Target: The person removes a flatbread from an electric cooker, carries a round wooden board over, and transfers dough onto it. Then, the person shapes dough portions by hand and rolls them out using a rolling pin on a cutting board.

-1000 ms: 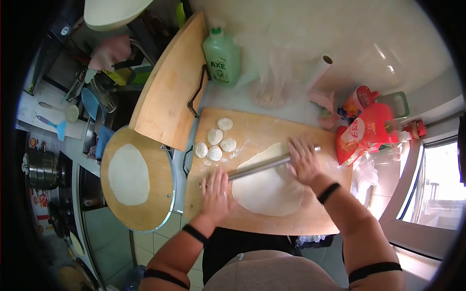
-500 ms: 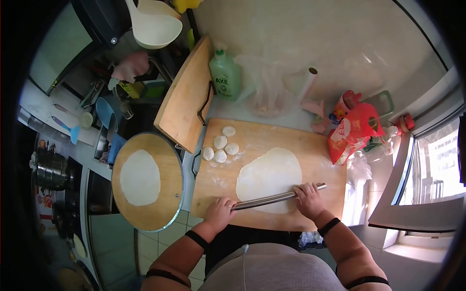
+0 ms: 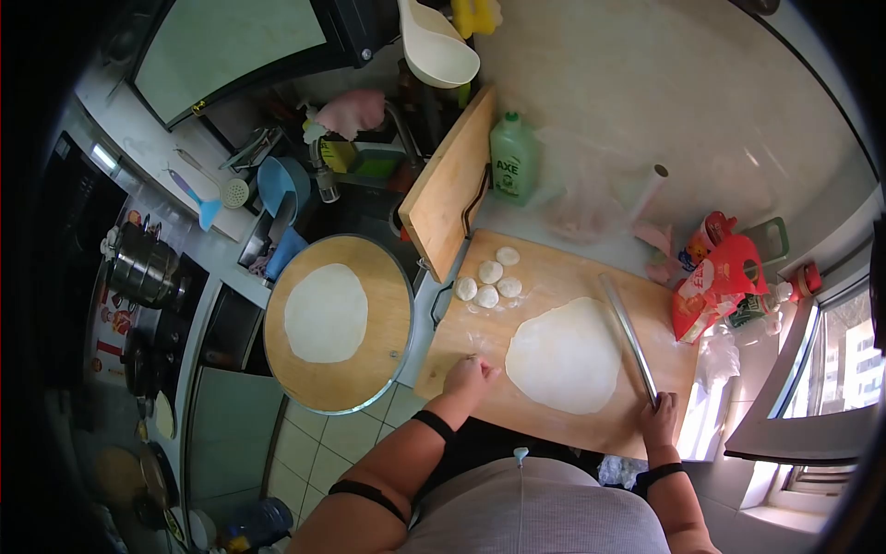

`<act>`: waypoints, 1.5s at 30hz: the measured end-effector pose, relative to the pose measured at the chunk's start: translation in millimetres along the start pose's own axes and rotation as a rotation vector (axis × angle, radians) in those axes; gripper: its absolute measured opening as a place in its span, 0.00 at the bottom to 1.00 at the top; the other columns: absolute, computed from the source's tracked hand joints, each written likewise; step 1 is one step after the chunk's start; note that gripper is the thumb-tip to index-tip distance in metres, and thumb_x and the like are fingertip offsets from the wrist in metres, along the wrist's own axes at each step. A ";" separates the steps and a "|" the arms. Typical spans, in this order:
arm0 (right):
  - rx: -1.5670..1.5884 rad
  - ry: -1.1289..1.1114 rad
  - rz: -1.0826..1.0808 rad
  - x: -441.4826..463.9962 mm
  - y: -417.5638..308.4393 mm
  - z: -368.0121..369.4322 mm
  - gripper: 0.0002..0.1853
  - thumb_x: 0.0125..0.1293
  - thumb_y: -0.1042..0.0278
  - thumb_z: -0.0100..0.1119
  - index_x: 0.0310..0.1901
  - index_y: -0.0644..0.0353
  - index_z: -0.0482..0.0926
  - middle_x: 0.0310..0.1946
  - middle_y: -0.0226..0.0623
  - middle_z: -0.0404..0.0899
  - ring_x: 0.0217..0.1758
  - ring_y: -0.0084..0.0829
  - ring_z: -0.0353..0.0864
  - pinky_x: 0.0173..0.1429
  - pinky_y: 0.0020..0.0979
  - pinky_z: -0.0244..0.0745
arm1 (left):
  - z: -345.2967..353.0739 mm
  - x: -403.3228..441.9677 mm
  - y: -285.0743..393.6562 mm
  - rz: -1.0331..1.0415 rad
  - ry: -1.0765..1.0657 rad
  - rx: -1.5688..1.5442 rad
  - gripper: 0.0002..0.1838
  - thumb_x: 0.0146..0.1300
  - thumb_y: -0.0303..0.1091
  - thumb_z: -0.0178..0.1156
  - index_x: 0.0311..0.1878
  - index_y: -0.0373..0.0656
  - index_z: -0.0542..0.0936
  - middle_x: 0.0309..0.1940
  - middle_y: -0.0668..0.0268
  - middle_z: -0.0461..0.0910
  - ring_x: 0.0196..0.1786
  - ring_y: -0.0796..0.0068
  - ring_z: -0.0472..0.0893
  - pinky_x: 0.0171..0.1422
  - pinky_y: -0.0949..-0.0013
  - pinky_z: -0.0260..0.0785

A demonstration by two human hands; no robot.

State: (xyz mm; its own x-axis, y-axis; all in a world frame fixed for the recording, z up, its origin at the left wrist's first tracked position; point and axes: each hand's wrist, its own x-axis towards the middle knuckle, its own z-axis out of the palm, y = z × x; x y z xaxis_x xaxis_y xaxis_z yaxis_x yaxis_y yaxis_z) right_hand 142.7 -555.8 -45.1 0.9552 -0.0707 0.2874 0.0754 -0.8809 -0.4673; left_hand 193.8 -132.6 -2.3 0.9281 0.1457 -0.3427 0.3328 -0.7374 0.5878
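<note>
A wide, thin sheet of dough (image 3: 565, 355) lies flat on the wooden board (image 3: 554, 261). To its right, the metal rolling pin (image 3: 629, 334) slants across the board, and my right hand (image 3: 658, 417) grips its near end. My left hand (image 3: 472, 376) is closed beside the sheet's left edge, over the board; what its fingers hold, if anything, is hidden. Several small dough rounds (image 3: 487, 271) sit at the board's upper left. Another rolled sheet (image 3: 326, 314) rests on a round wooden board (image 3: 388, 305) at the left.
An upright wooden board (image 3: 448, 185) and a green bottle (image 3: 514, 159) stand behind the work board. A red bag (image 3: 716, 288) is at the back right, near the window. The sink (image 3: 355, 214) and a steel pot (image 3: 143, 268) are at the left.
The rolling pin has turned from lying across the dough to slanting along its right side. My left hand has let go of it; my right hand still holds it. The view has swung left.
</note>
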 end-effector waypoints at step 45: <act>0.091 -0.200 0.286 4.1 -63.8 -4.2 0.10 0.54 0.75 0.62 0.39 0.60 0.78 0.28 0.42 0.78 0.28 0.39 0.81 0.36 0.34 0.76 | 47.4 -0.6 10.1 0.153 -0.475 -0.353 0.17 0.60 0.35 0.65 0.51 0.40 0.78 0.29 0.69 0.79 0.31 0.82 0.77 0.37 0.74 0.71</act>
State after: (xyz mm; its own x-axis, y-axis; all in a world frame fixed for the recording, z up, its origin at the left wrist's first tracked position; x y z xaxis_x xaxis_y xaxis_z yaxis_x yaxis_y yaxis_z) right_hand 140.6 -501.9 -10.6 0.9778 -0.2073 -0.0309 -0.1864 -0.7929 -0.5802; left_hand 188.7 -171.4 -30.9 0.8209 -0.3148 -0.4765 0.3121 -0.4514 0.8360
